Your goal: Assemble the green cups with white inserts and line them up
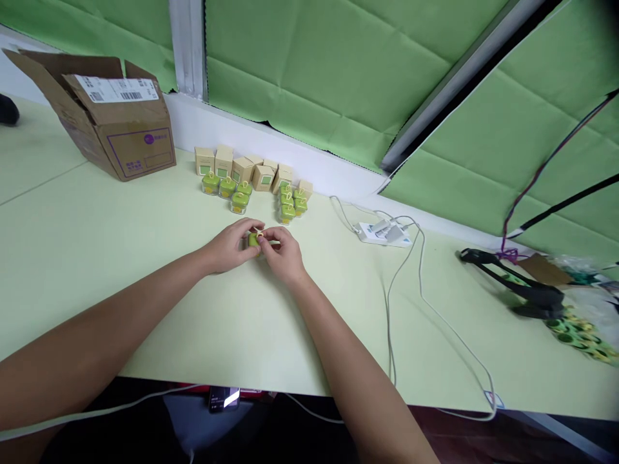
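Note:
Between both hands, just above or on the pale table (203, 335), is a small clear jar with a green lid (253, 240). My left hand (233, 245) closes around its left side. My right hand (284, 256) pinches at a light-coloured loop on top of the lid with thumb and forefinger. The fingers hide much of the jar. Beyond the hands stand several like jars, one group (227, 187) to the left and another group (287, 205) to the right, each with a loop on its green lid. Behind them is a row of small tan cardboard boxes (242, 170).
A large open carton (138, 142) stands at the back left. To the right lie a white power strip (384, 233) and trailing white cables (422, 290). Further right are a black stand-like object (527, 287) and a pile of green and yellow pieces (583, 335). A phone (224, 399) rests below the table edge.

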`<state>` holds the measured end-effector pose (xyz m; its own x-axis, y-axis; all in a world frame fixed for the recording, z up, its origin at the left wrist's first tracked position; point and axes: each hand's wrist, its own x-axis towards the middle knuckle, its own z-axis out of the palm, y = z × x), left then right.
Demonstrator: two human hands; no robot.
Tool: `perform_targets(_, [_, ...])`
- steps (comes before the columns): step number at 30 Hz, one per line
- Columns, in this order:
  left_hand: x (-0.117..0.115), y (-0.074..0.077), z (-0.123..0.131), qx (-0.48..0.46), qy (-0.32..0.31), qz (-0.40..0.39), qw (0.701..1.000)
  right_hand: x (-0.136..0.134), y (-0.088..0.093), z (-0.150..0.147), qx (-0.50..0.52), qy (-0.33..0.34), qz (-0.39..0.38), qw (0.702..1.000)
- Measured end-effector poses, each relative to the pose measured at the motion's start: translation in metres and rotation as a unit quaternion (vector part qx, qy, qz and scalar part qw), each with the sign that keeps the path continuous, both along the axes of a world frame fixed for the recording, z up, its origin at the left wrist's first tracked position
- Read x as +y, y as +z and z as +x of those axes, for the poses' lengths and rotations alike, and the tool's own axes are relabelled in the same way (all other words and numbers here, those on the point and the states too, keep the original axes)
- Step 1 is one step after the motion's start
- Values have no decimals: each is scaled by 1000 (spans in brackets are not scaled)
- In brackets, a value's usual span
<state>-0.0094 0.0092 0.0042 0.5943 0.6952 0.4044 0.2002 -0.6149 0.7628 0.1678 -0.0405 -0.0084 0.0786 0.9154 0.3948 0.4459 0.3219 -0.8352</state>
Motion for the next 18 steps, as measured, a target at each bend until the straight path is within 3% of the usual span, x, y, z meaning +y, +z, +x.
perform_targets(5, [-6, 11, -1, -74, 112, 55, 989, -2, 3, 0, -47, -38, 17, 998])
perform_targets(8, [-16, 16, 1, -47, 130, 84, 987, -1, 3, 2, -62, -59, 19, 996])
perform_targets(11, [-33, 14, 10, 32, 77, 139, 987, 4, 2, 7, -64, -83, 12, 994])
perform_targets(15, [-51, 6, 21, 121, -84, 185, 972, 7, 2, 12, -71, -106, -4, 992])
perform_targets(18, [-53, 0, 22, 146, -119, 176, 966, 6, 6, 12, -58, -89, -33, 994])
